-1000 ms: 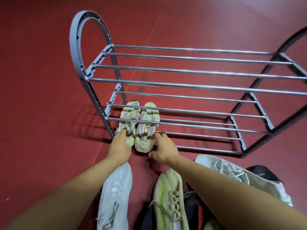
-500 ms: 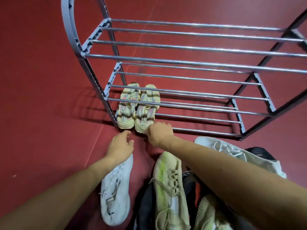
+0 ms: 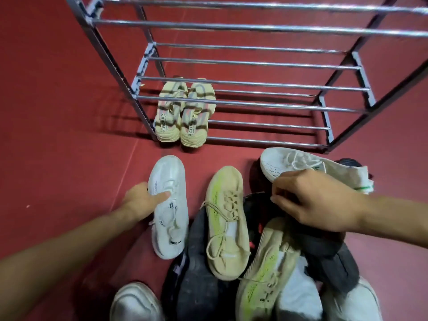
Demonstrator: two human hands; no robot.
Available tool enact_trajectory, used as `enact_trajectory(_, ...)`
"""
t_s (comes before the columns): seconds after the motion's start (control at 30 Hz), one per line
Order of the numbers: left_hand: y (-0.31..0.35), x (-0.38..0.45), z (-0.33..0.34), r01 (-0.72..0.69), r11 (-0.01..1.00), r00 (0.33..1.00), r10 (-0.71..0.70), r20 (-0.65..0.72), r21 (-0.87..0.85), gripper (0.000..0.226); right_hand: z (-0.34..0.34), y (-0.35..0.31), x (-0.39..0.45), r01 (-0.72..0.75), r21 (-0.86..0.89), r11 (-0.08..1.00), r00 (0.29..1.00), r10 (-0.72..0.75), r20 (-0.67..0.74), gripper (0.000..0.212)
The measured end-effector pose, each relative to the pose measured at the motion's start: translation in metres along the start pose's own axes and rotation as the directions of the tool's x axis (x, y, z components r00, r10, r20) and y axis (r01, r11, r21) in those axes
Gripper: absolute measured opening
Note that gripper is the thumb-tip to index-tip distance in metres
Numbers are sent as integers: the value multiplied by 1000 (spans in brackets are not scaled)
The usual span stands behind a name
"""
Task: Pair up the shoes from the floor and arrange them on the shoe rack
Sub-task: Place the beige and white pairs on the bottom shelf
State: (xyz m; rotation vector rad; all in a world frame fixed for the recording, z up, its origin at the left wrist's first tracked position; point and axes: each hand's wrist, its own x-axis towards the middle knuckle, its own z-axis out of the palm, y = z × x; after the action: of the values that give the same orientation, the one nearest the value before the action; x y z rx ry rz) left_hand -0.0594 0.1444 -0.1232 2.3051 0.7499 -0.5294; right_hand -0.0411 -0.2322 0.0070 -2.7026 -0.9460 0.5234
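On chrome rack bars (image 3: 243,101), ribbed beige pair (image 3: 184,114)

We see the shoe rack's (image 3: 254,103) bottom tier taken at its left end by a cream pair (image 3: 184,114), heels at the front rail; the bars to its right lie bare to the right frame. Crossbars overhead narrow entry from above. Red floor (image 3: 58,135) stays open left of the rack, while piled shoes (image 3: 231,239) crowd its front.
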Motion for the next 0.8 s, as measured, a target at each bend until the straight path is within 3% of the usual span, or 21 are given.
enact_trajectory(0.07,5,-3,2,-78,985,997,79,-3,156,50,-6,9,-26,-35,11,999,999,35,-19,34)
enact_trajectory(0.17,5,-11,9,-96,931,994,69,88,352,59,-4,9,-45,-26,-22,999,999,25,-19,29)
enact_trajectory(0.23,14,-23,16,-157,862,981,192,-22,482,57,5,8,-43,-10,-52,999,1000,11,26,23)
enact_trajectory(0.3,40,-48,23,-320,870,896,406,-178,376,44,12,9,-31,10,-127,992,997,-1,73,19)
enact_trajectory(0.33,55,-62,26,-381,894,891,423,-163,234,39,14,9,-25,14,-164,986,996,0,90,21)
enact_trajectory(0.4,82,-85,32,-335,942,936,334,115,-16,48,17,7,-13,35,-239,970,984,8,176,46)
enact_trajectory(0.47,97,-101,39,-361,932,865,321,385,34,66,17,1,-4,82,-323,943,947,27,320,79)
enact_trajectory(0.53,100,-108,45,-516,826,819,401,410,225,81,16,-3,3,118,-416,902,916,63,396,88)
enact_trajectory(0.57,101,-110,47,-613,703,786,495,370,361,80,16,-5,4,115,-452,884,909,90,407,83)
enact_trajectory(0.63,103,-115,55,-753,427,620,715,323,501,61,19,-11,5,105,-519,849,892,151,427,69)
enact_trajectory(0.67,106,-118,59,-782,377,572,750,331,496,52,23,-15,5,118,-557,822,886,166,432,66)
enact_trajectory(0.7,109,-124,63,-797,382,565,747,352,468,50,29,-19,4,146,-594,791,886,163,435,66)
enact_trajectory(0.8,110,-129,79,-789,381,593,677,436,482,62,40,-25,4,120,-582,804,920,130,369,62)
